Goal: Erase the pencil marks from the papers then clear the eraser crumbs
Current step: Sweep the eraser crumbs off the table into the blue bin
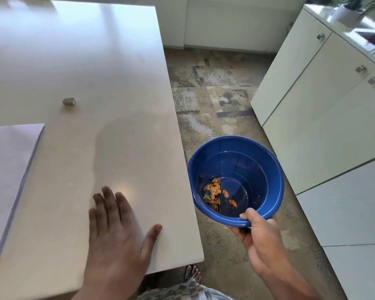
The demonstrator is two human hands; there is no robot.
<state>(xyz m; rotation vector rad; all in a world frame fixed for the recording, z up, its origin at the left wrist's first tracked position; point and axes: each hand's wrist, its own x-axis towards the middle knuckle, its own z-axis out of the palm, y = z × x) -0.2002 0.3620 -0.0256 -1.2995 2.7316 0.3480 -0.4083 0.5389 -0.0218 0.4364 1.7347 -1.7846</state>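
Note:
A stack of white papers (8,176) lies at the left edge of the pale table (95,61). A small grey eraser (69,101) sits on the table beyond the papers. My left hand (115,232) lies flat on the table near its front right corner, fingers straight and spread. My right hand (258,237) grips the near rim of a blue plastic bowl (247,169), held just off the table's right edge, below the tabletop level. Orange scraps (214,189) lie in the bottom of the bowl. No eraser crumbs are distinguishable on the table.
White cabinets (325,105) with metal knobs stand to the right, with a potted plant (346,11) on top. A patterned carpet (214,94) covers the floor between table and cabinets. My bare foot (193,273) shows below the table's corner.

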